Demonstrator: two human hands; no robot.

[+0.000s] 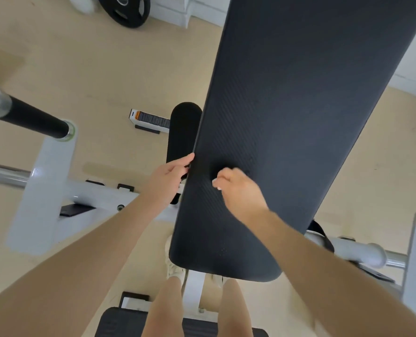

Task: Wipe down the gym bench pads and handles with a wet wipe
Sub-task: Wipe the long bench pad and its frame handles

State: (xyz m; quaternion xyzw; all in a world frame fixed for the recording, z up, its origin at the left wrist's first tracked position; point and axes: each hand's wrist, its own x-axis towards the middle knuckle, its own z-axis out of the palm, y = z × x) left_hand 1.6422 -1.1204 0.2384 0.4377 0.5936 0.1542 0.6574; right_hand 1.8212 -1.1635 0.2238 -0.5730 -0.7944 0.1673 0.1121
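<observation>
Presently: long black pad (299,113), textured, running from the near rounded end away up the view, set on a white frame (41,186).
Wipe (215,184): a small white scrap showing at the fingertips of the right hand (241,193), which is curled round it and pressed to the pad's near half, toward the left edge.
Left hand (170,176): fingers hooked over the pad's left edge, thumb on top, apparently steadying it.
Step, as judged: wiping the main pad, near portion; the far stretch looks yet to do (no damp sheen can be made out either way). Next move calls for long strokes up the pad, the body leaning forward to reach, then the edges.
Surrounding: foam roller (184,132) just left of and below the pad; black bar (35,119) on the left upright; chrome-ended grip (362,251) at right; weight plate (126,9) on the floor, well apart; second pad (119,322) by the legs.
Obstructions: none on the pad; the bar and uprights crowd both sides.
</observation>
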